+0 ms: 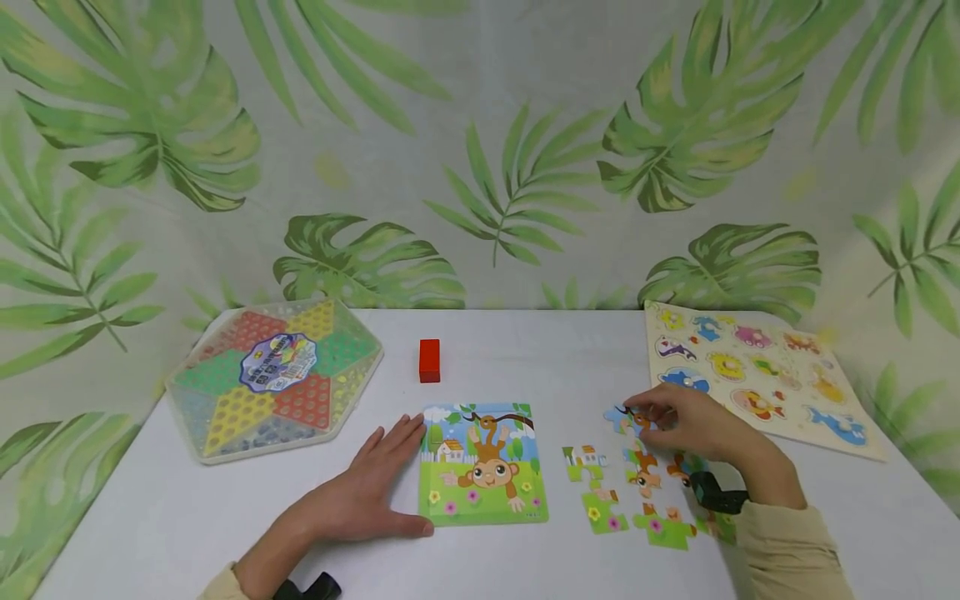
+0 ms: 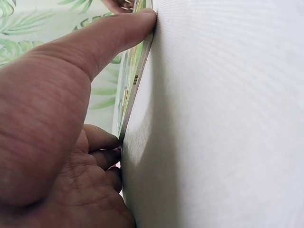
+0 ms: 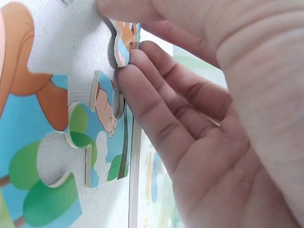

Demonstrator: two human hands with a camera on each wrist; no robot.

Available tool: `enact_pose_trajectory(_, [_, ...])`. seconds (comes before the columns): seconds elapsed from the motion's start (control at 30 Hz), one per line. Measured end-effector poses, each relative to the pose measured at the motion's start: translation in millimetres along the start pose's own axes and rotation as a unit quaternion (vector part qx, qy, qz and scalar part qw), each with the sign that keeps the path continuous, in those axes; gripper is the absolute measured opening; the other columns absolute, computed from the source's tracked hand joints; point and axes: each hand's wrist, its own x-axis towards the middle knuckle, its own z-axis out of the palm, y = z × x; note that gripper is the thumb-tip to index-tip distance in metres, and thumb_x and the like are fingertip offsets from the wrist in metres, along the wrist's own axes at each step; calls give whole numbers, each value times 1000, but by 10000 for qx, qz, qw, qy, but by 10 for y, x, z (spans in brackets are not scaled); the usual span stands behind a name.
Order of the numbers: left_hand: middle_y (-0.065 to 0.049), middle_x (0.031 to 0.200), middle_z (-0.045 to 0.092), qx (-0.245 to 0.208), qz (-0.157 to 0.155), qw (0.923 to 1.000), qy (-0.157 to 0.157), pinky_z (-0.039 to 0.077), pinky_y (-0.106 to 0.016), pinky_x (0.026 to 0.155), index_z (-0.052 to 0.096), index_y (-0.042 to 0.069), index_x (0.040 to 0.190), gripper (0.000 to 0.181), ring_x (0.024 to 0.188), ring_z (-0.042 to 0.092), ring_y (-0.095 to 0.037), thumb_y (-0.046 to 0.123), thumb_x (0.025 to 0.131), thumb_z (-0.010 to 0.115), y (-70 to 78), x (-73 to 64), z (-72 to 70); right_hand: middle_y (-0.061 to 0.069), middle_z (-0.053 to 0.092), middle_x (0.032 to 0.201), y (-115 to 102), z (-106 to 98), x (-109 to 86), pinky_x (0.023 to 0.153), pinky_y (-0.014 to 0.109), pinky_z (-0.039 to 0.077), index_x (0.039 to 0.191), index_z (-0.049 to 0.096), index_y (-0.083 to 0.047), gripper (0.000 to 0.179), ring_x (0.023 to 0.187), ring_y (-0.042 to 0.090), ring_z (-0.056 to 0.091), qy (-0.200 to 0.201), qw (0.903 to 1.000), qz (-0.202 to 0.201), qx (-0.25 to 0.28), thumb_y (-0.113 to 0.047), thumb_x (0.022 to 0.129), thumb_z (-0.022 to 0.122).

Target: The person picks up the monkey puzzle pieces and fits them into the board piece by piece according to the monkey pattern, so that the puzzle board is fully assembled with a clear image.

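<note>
Left hand (image 1: pixel 371 492) is open, fingers out straight, touching the monkey picture (image 1: pixel 489 477), which lies mid-worktop (image 1: pixel 525 354) toward the front edge. Right hand (image 1: pixel 690 422) pinches 1 puzzle piece (image 3: pixel 126 40) by the loose pieces (image 1: pixel 600 511), over toward the right edge. Game box (image 1: pixel 303 404) near the back left corner has a label (image 1: pixel 279 362), writing's too small to read tbh.
</note>
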Motion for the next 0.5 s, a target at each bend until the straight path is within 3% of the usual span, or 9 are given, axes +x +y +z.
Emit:
enact_pose_trajectory(0.33, [-11, 173, 15, -27, -118, 9999, -59, 2, -57, 128, 21, -1, 163, 120, 161, 6, -31, 56, 79, 83, 7, 6, 5, 4, 62, 115, -68, 5, 24, 86, 33, 59, 136, 66, -8, 48, 100, 19, 63, 283, 9993, -201, 122, -24, 93, 79])
enact_pose_trajectory(0.5, [-11, 173, 15, -26, -134, 9999, -67, 3, -58, 128, 21, -1, 163, 120, 161, 6, -31, 57, 78, 83, 2, 8, 12, 4, 63, 115, -202, 18, 84, 87, 35, 60, 134, 67, -6, 45, 97, 20, 64, 420, 9975, -555, 81, -19, 93, 79])
